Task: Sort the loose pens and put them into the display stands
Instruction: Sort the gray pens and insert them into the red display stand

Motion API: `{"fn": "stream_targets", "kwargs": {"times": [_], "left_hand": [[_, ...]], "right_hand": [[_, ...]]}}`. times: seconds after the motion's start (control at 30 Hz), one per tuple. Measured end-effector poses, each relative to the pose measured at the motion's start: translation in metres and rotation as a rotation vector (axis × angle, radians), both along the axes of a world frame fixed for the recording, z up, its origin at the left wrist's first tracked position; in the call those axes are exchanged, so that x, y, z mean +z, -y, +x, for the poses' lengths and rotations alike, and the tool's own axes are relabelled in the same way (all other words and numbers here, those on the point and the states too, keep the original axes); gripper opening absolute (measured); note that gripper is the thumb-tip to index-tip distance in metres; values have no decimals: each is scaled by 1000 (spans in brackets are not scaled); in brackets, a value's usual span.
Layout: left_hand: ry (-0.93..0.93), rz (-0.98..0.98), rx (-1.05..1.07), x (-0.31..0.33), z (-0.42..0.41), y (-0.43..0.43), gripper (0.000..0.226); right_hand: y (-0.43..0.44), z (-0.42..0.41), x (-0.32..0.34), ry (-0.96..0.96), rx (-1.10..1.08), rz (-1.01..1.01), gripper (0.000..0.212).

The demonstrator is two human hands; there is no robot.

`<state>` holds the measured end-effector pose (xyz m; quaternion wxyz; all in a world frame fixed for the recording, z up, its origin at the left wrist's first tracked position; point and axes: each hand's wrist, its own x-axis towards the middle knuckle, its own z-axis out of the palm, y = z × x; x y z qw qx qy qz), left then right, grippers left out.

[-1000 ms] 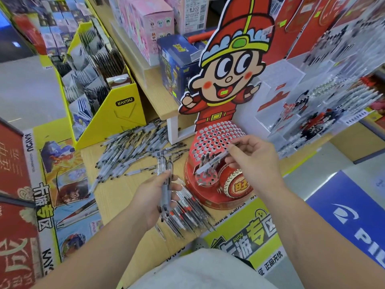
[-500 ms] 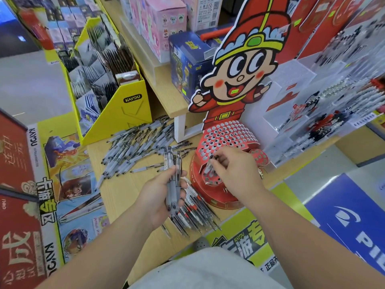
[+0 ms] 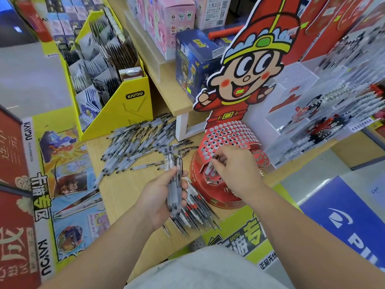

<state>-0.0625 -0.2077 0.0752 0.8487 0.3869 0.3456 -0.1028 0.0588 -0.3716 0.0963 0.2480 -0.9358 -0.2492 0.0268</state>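
now, left hand (image 3: 160, 195): curling fingers and thumb round a bundle of pens, hovering over the near part of the table, just left of the red stand.
bundle of pens (image 3: 174, 174): standing roughly upright in the left fist, clear barrels packed side by side, top ends poking up above the fingers, grey grips sticking out below.
right hand (image 3: 237, 170): bending fingers downward, pinching a single pen between thumb and fingertips, reaching over the front of the red stand.
single pen (image 3: 210, 168): tilting and blurring somewhat, showing a dark end just past the fingertips; lower end meeting the stand's front perforated face, being inside a hole or not impossible to tell.
red stand (image 3: 227, 136): sitting on the table at the foot of the cartoon cutout, showing a curved top dotted with round holes.
loose pens (image 3: 135, 147): lying scattered in a wide heap on the table, between the yellow box and the red stand, beyond the left hand.
second pile (image 3: 198, 211): lying fanned out on the table just under the left hand, beside the stand's base, showing red and black parts.
table (image 3: 125, 190): carrying the pens, stand and boxes, showing light wood.
cartoon cutout (image 3: 250, 69): rising upright behind the holes, wearing a red hat.
yellow box (image 3: 129, 109): standing at the far left, holding card packs.
clear racks (image 3: 333, 122): holding rows of pens at the right.
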Motion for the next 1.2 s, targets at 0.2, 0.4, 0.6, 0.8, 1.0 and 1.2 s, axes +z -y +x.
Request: {"fn": "stream_targets", "kwargs": {"times": [0.2, 0.4, 0.6, 0.8, 1.0, 1.2], "left_hand": [[10, -11, 12, 1, -4, -3, 34], [17, -20, 11, 3, -5, -5, 35], [47, 15, -49, 9, -7, -2, 31], [95, 110, -118, 12, -4, 8, 34], [168, 181, -299, 22, 7, 32, 19], [171, 230, -439, 26, 18, 55, 25]], "right_hand": [[-7, 0, -1, 7, -7, -123, 14], [-12, 3, -7, 38, -12, -247, 16], [-7, 5, -13, 12, -23, -217, 14], [8, -6, 2, -163, -108, 118, 13], [22, -20, 26, -594, -153, 543, 9], [46, -14, 20, -699, -180, 552, 11]]}}
